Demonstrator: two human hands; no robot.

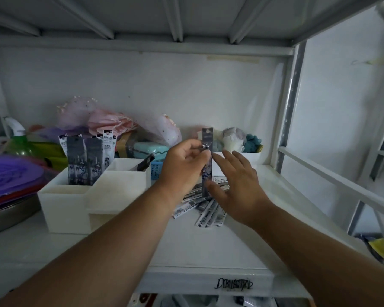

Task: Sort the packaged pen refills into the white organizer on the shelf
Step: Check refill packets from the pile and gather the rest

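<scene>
Currently L hand (182,160) pinches one refill pack (207,160) near its upper third, thumb and fingertips curled round the strip. R hand (235,185) is spread, fingers straight and relaxed, just right of the pack; thumb area overlaps the pack's lower end, contact there cannot be told. Pack is upright, long axis vertical, hang-hole end up, held above the loose pile (200,207) of refill packs lying flat on the shelf (197,247), centre-right. White organizer (80,196) sits left of the hands, well apart from the held pack; its far-left compartment holds several packs (84,160) standing upright, the centre compartment next to it shows open room. Shelf front edge is near, w/ bare surface between it and the pile. Metal upright (295,103) bounds the right side. Purple stack (11,176) on a metal pan (7,216) lies left of organizer; blue basket (156,169) behind the L hand.
</scene>
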